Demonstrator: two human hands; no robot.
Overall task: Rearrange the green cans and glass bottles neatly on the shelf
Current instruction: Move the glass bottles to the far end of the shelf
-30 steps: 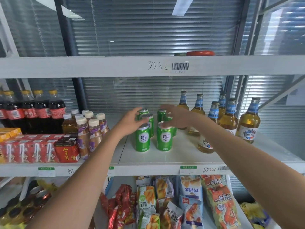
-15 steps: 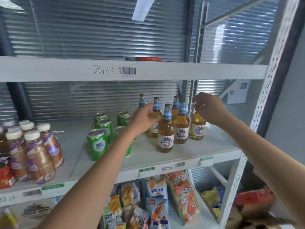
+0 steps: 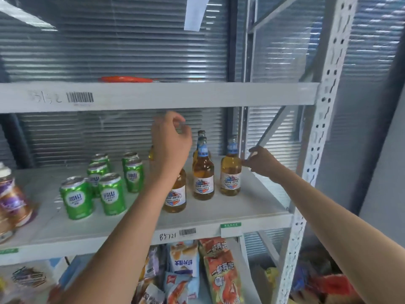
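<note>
Several green cans (image 3: 111, 194) stand in a loose cluster on the left half of the white shelf (image 3: 252, 207). To their right stand several amber glass bottles with blue neck labels. My left hand (image 3: 171, 141) reaches over the front-left bottle (image 3: 175, 194), fingers curled round its top, and hides its neck. The middle bottle (image 3: 203, 178) stands just right of it, with another bottle (image 3: 201, 134) close behind. My right hand (image 3: 260, 161) is beside the rightmost bottle (image 3: 230, 172), fingertips touching its shoulder.
The upper shelf beam (image 3: 175, 95) runs close above the bottle tops, with a red object (image 3: 125, 79) on it. A perforated upright post (image 3: 317, 150) bounds the right end. Purple-labelled bottles (image 3: 11, 194) stand far left. Snack bags (image 3: 219, 270) fill the shelf below.
Both hands left the cans for the bottles. My left hand rose onto a bottle's top. My right hand dropped from the rightmost bottle's neck to its shoulder. The bottles stand further apart.
</note>
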